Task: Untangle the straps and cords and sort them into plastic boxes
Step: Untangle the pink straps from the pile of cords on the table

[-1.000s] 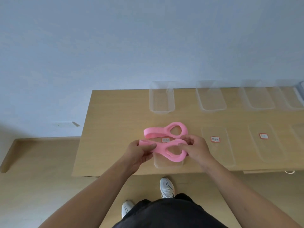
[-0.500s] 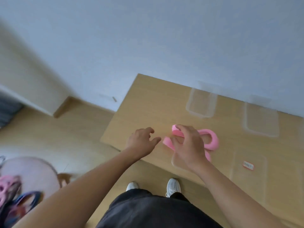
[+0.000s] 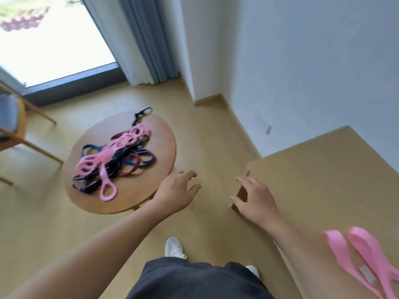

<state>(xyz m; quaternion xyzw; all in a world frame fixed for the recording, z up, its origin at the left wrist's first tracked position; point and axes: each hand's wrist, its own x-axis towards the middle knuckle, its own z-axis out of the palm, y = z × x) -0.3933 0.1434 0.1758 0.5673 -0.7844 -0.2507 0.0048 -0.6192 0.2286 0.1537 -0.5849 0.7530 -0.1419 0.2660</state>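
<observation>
A tangled heap of straps and cords (image 3: 112, 160), pink, blue, dark red and black, lies on a low round wooden table (image 3: 159, 143) at the left. A folded pink strap (image 3: 362, 253) lies on the long wooden table (image 3: 323, 180) at the lower right. My left hand (image 3: 177, 190) hovers with spread, relaxed fingers just past the round table's right edge and holds nothing. My right hand (image 3: 254, 199) is over the near left corner of the long table, fingers spread and empty. No plastic boxes are in view.
A wooden chair with a blue seat (image 3: 13, 117) stands at the far left. A window and grey curtain (image 3: 142, 39) are behind the round table. Bare floor lies between the two tables. My shoes (image 3: 174, 247) are below.
Both hands have let go of the pink strap, which stays on the long table. The view has swung left, bringing the round table with the tangled heap into sight.
</observation>
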